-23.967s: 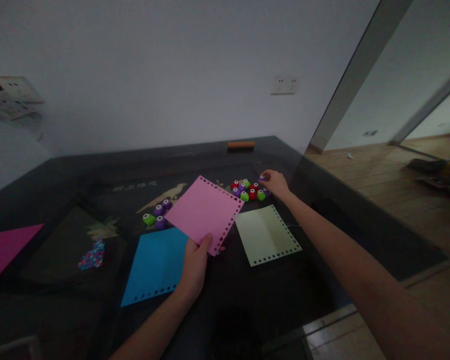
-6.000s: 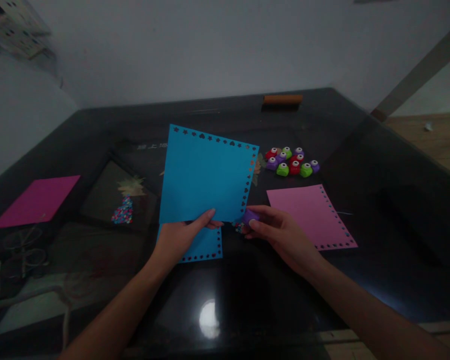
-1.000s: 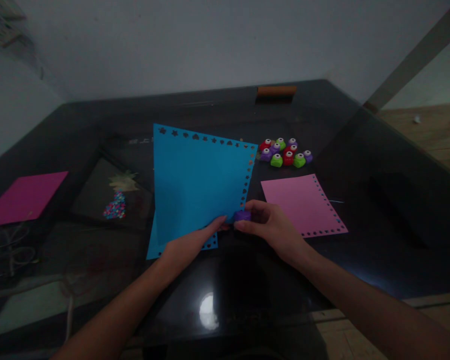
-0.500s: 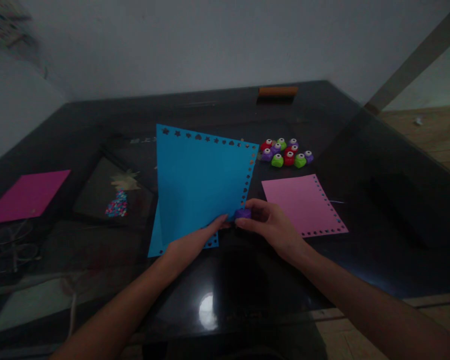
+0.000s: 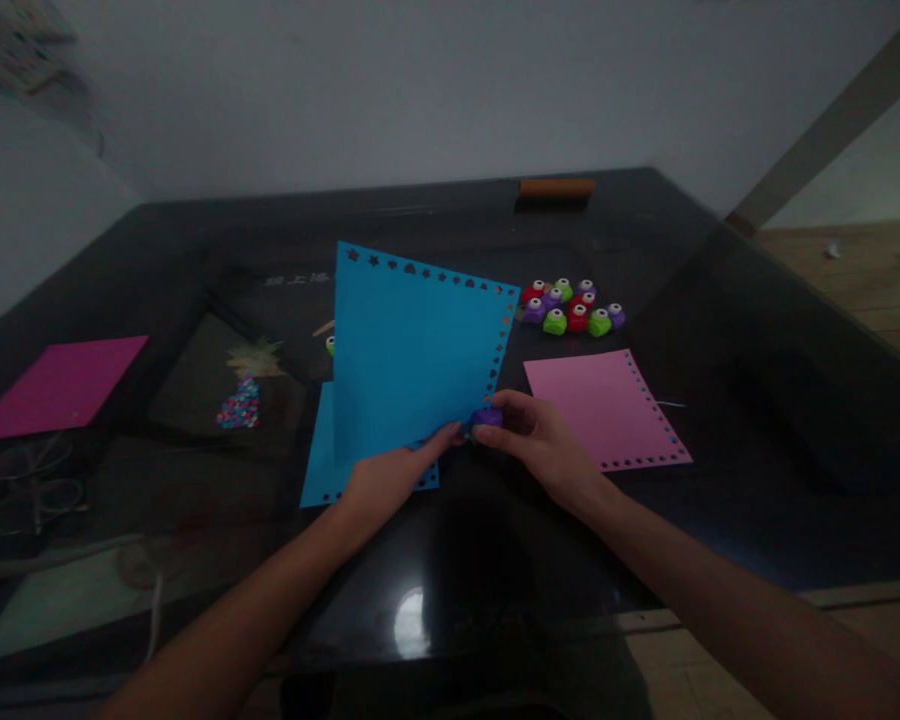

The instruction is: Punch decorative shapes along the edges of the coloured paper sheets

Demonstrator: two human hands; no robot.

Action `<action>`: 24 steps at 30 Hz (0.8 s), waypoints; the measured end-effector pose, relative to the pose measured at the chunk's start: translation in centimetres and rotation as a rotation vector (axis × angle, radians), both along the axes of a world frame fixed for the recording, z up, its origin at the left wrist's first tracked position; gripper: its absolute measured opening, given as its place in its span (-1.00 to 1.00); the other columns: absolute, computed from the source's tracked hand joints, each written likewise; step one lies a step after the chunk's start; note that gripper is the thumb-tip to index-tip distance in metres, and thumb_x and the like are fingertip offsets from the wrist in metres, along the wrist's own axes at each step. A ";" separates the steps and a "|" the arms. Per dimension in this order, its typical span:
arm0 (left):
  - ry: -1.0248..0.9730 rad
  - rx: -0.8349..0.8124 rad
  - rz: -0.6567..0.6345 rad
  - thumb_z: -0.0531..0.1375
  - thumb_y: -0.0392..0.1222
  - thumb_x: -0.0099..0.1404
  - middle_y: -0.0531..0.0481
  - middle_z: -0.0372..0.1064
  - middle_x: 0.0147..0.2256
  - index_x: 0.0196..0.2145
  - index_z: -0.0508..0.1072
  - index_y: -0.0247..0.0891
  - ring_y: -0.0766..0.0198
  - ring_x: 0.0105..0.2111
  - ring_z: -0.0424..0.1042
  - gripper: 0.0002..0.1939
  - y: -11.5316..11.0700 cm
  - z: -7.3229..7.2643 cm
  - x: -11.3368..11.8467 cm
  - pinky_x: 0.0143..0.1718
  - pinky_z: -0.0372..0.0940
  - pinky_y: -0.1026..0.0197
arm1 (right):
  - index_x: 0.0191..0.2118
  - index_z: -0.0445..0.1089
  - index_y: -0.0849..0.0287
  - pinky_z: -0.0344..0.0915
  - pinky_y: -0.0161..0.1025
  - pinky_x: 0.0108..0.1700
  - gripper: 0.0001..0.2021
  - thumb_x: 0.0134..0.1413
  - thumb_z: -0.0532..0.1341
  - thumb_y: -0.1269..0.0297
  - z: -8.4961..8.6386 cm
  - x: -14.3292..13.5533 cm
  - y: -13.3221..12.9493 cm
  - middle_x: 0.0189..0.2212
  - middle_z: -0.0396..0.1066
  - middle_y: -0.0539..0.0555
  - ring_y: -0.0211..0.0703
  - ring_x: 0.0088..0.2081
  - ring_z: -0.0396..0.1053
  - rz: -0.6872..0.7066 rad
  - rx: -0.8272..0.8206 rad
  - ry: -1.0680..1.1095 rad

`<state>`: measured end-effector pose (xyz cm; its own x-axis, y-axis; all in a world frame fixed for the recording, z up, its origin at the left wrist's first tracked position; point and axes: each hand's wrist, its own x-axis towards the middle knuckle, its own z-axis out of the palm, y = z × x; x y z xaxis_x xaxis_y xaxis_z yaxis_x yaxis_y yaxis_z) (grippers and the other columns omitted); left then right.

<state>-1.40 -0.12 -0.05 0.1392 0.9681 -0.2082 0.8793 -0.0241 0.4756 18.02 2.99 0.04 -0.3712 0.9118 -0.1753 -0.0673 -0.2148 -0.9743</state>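
Observation:
A blue sheet of paper is held up at a tilt, with small star and heart shapes punched along its top and right edges. My left hand pinches its bottom edge near the lower right corner. Between the thumb and fingers of my right hand is a purple craft punch, set at the sheet's right edge by that corner. A second blue sheet, punched along its bottom edge, lies under the raised one and is partly hidden by it.
Several red, green and purple craft punches cluster beyond a pink punched sheet on the right. A magenta sheet, glasses and a pile of coloured paper bits lie left. An orange-brown roll rests at the dark table's far edge.
The raised blue sheet has swung slightly to the right at its upper left, uncovering part of a green punch behind it. Both hands keep their grips near the lower right corner.

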 end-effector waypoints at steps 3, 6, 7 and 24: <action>0.052 -0.019 -0.019 -0.03 0.02 0.32 -0.10 0.48 -0.14 0.09 0.36 -0.12 -0.02 -0.05 0.39 -0.55 0.2 0.1 0.8 -0.04 0.29 0.03 | -0.35 0.36 0.14 0.27 -0.20 -0.23 -0.77 -0.17 0.35 0.22 0.0 0.0 0.1 -0.41 0.41 -0.01 -0.21 -0.35 0.36 -0.003 0.027 -0.038; 0.084 -0.031 -0.048 -0.03 -0.01 0.33 -0.10 0.50 -0.21 0.09 0.35 -0.15 0.01 -0.10 0.42 -0.55 0.2 0.3 1.0 -0.08 0.31 0.09 | -0.34 0.36 0.15 0.28 -0.20 -0.23 -0.76 -0.17 0.35 0.20 0.0 -0.1 0.2 -0.40 0.42 0.00 -0.19 -0.34 0.37 -0.003 0.044 -0.056; 0.087 -0.035 -0.052 -0.03 -0.02 0.33 -0.11 0.51 -0.25 0.10 0.35 -0.17 0.01 -0.12 0.43 -0.55 0.2 0.3 1.0 -0.09 0.31 0.09 | -0.34 0.36 0.15 0.28 -0.19 -0.23 -0.75 -0.16 0.35 0.19 0.0 -0.2 0.3 -0.40 0.42 0.00 -0.18 -0.33 0.38 0.000 0.051 -0.063; 0.129 -0.084 0.022 0.00 -0.12 0.32 -0.16 0.46 -0.15 0.16 0.27 -0.18 -0.01 -0.14 0.43 -0.54 0.9 1.1 0.7 -0.09 0.29 0.04 | -0.23 0.38 0.15 0.31 -0.14 -0.17 -0.66 -0.23 0.38 0.25 0.0 -0.5 0.6 -0.34 0.46 0.02 -0.16 -0.28 0.40 -0.015 0.042 -0.098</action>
